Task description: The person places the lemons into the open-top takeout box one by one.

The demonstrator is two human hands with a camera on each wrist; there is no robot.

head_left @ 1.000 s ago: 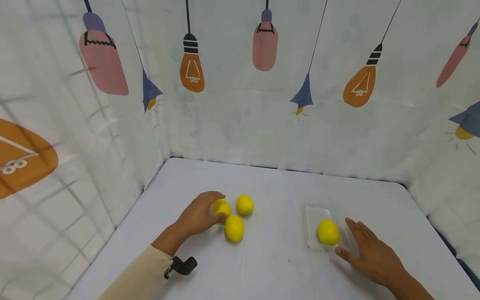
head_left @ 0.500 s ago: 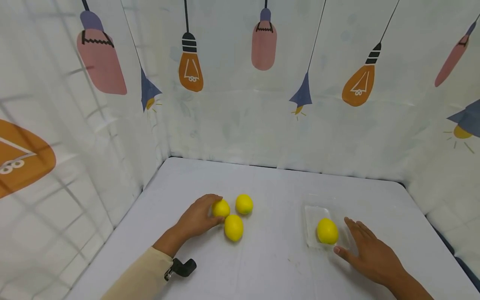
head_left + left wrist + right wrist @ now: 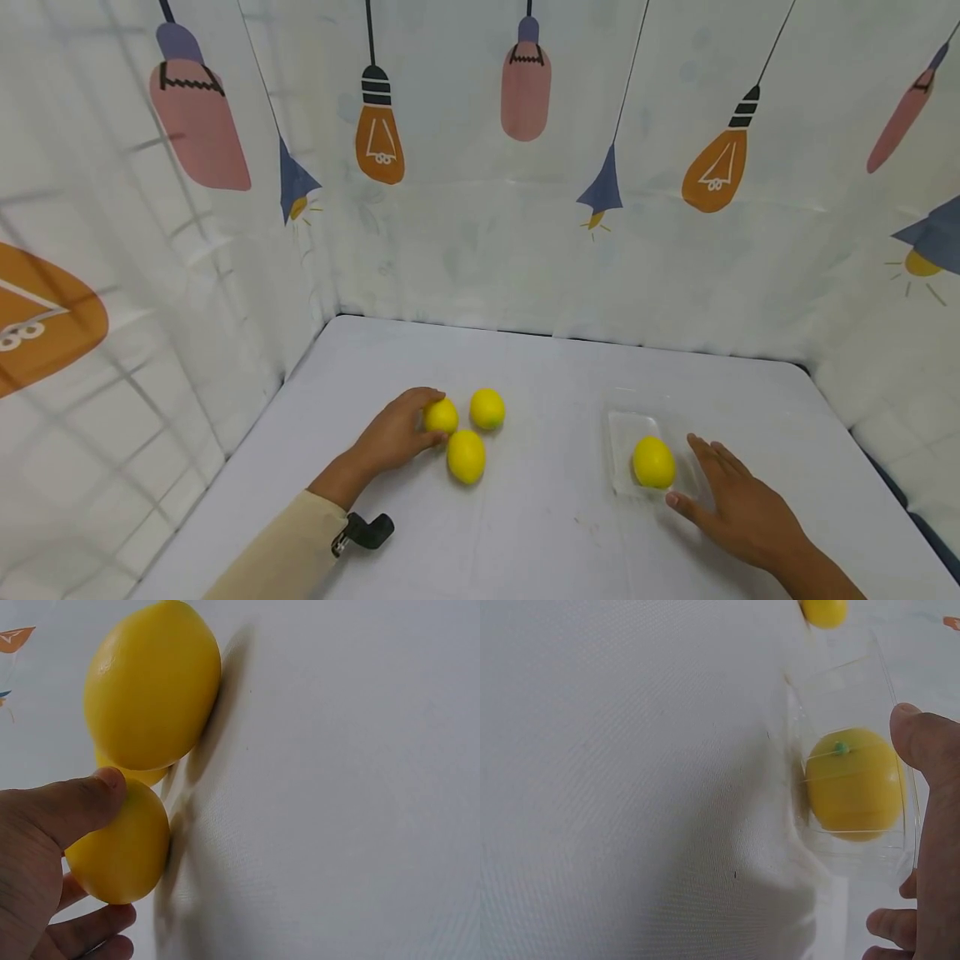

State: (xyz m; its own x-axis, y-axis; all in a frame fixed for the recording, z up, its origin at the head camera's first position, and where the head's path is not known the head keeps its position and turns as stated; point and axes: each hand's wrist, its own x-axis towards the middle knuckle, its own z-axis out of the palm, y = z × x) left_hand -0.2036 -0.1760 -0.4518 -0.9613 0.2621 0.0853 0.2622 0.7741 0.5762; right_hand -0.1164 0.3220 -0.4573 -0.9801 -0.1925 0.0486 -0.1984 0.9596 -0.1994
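Observation:
On the left, my left hand holds a yellow lemon between thumb and curled fingers. In the left wrist view the thumb lies across this lemon, fingers on its other side. Two more lemons are close by: one just in front, another to the right behind. A fourth-looking yellow lemon sits in a clear plastic tray at the right. My right hand is beside that tray, fingers extended; in the right wrist view the thumb is right at the tray's rim.
A white cloth covers the table. Pale curtains printed with lamps and bulbs stand around its back and sides. A small black device is strapped at the left wrist, low over the cloth.
The left fingers have settled slightly closer around the lemon. The right hand and the tray keep their places; the head view shifts slightly.

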